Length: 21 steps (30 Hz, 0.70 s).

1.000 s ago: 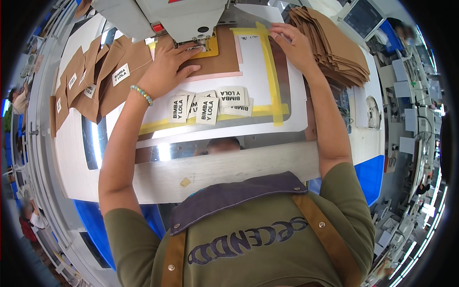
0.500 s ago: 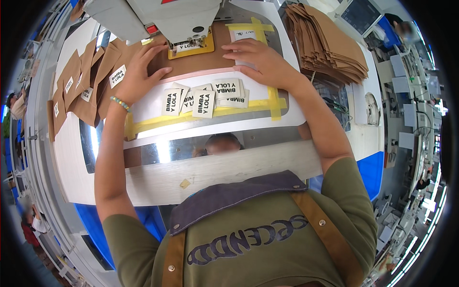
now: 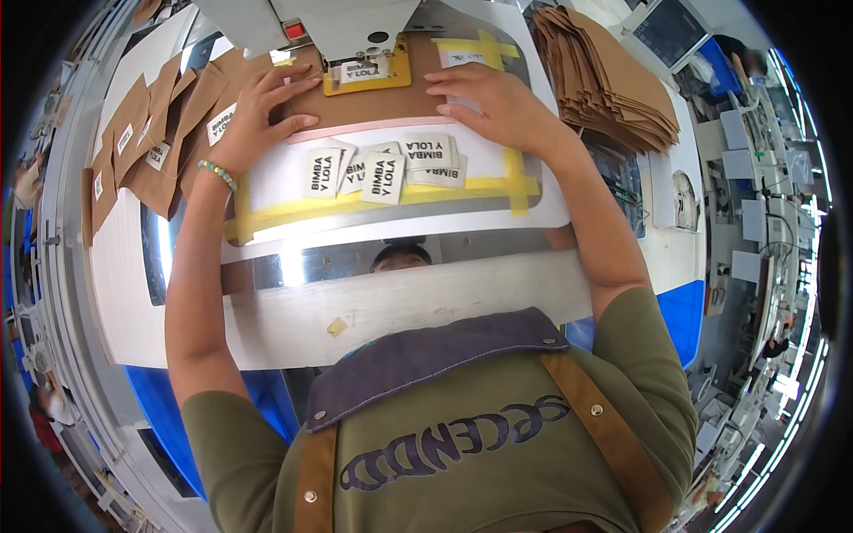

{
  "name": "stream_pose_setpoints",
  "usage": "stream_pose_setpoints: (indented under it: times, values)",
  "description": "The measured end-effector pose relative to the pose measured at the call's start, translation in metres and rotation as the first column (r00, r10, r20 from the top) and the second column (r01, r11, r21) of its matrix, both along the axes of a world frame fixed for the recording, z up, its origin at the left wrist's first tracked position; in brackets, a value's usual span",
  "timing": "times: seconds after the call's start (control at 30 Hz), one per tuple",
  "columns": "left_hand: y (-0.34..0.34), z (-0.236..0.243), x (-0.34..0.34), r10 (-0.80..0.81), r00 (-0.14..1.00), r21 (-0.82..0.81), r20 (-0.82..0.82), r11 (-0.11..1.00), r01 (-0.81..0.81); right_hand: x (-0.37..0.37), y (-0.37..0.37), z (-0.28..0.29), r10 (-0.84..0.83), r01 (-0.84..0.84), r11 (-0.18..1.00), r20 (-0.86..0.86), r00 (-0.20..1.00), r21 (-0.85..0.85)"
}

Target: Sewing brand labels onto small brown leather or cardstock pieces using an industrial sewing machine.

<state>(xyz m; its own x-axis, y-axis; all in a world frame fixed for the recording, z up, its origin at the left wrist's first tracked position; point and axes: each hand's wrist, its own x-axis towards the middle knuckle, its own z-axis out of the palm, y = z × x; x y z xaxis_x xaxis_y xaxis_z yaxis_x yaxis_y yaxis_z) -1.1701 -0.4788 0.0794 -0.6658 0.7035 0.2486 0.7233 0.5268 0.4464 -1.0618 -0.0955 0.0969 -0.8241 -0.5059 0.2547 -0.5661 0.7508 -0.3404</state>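
A flat brown panel [image 3: 369, 107] lies beneath the head of the sewing machine [image 3: 342, 27], with a pink strip [image 3: 373, 127] showing along its near edge. On top of the panel sits a yellow frame [image 3: 373, 88], and inside that frame lies one white label [image 3: 366, 70] with black lettering, partly covered by the machine's parts.

The left hand [image 3: 265, 115] is at the panel's left part, its fingers bent and a little apart, the thumb held away from them; nothing is pinched. The right hand [image 3: 487, 102] is at the panel's right end with its fingers loosely spread and thumb apart, also gripping nothing. How firmly either hand presses cannot be told.

Nearer the person, several loose labels [image 3: 384, 179] overlap in a row on a white sheet [image 3: 284, 197], just above a line of yellow tape [image 3: 471, 192]. Brown pieces with labels [image 3: 182, 133] overlap to the left of the left hand, and a thick pile of brown pieces [image 3: 613, 89] lies to the right of the right hand. Beyond that pile stands a screen [image 3: 668, 34]. The pale bench [image 3: 400, 298] carries all this, with a blue bin [image 3: 684, 320] below its right side.
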Motion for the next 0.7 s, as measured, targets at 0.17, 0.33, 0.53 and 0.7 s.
stream_pose_setpoints:
  times: [0.17,0.33,0.53,0.7]
  values:
    - [0.027,-0.001,0.024,-0.02,0.998,0.059,-0.063,0.998,0.023,0.021,-0.017,0.042,-0.19,0.165,0.97,0.127,0.974,0.18]
    - [0.041,-0.006,0.025,0.03,1.0,0.231,0.003,0.973,-0.029,0.035,-0.024,0.025,-0.007,0.041,0.975,-0.154,0.988,0.216]
    - [0.028,0.01,0.039,-0.042,0.981,0.149,0.191,0.989,0.013,0.038,-0.026,0.007,0.069,-0.056,0.993,-0.132,0.989,0.101]
    - [-0.021,0.018,0.041,-0.021,0.986,0.088,0.166,0.996,0.006,0.053,-0.014,0.025,0.082,-0.07,0.991,-0.108,0.991,0.114]
